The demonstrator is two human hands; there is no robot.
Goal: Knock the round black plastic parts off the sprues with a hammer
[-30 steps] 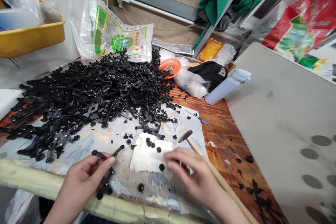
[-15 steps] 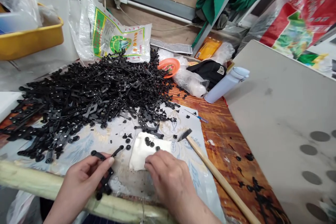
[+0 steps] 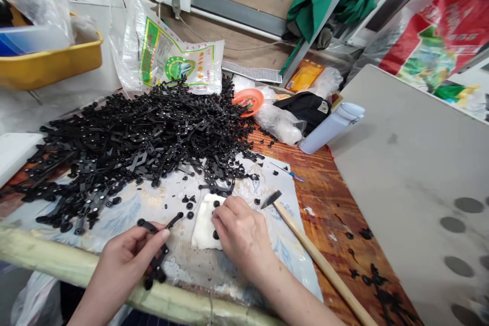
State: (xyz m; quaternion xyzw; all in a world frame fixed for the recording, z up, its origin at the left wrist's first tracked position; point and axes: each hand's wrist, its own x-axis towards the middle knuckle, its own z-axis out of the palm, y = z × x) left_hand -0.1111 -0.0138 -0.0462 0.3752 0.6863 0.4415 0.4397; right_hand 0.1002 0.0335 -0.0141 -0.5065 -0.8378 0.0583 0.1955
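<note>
My left hand (image 3: 128, 260) pinches a jointed black plastic linkage (image 3: 157, 265), whose arms stick out above and below the fingers. Over a folded white cloth (image 3: 200, 232) is my right hand (image 3: 244, 234), its fingers bent together at the small round black caps lying there. One black cap (image 3: 216, 235) shows beside the thumb; whatever the fingertips grip is hidden. Between the hands, a few loose caps (image 3: 190, 215) lie on the patterned table cover. Beyond them spreads a large heap of black linkages (image 3: 153, 127).
A hammer (image 3: 313, 252) with a wooden handle lies right of my right hand, near a blue pen (image 3: 294, 175). Farther back are an orange plate (image 3: 250, 102) and a pale blue bottle (image 3: 330, 130). A grey panel (image 3: 412, 163) stands at the right.
My right hand has shifted up over the cloth, from its lower right edge to the caps, now covering some. My left hand keeps the same hold. The view has shifted slightly.
</note>
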